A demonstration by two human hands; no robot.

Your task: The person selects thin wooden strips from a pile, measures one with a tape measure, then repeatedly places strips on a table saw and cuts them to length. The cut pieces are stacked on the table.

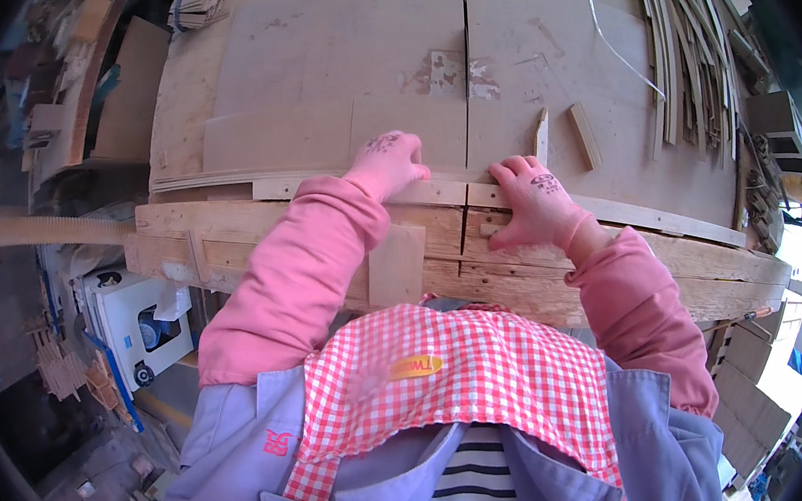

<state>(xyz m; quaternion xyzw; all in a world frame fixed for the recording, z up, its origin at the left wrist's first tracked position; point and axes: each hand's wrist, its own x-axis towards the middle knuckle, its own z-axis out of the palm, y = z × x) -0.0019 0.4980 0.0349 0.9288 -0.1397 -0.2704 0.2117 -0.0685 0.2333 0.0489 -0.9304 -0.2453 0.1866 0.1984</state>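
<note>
While both gloved hands bear on the near side of the bench (323, 55), the work appears, as a judgement, to be partway through a handling step rather than finished. The left hand (392, 161) lies with curled fingers at the inner side of the wooden rail (440, 192), beside the near edge of a flat panel (414, 117); whether its grip encloses anything cannot be told, since the fingertips are hidden. The right hand (533, 203) straddles the rail, fingers beyond it and thumb on the person's side, the grip spread wide with no object visible inside it.

Already in place: the rail, dotted with dark marks, runs along the bench's front edge and is interrupted by a narrow gap between the hands; the panel lies flat just behind it. Apparently unused: a pointed stick (541, 137) and a short wooden bar (584, 136), both loose beyond the right hand, and a heap of long strips (689, 66) at the far right. No completed piece can be identified with certainty, so the amount remaining cannot be judged.
</note>
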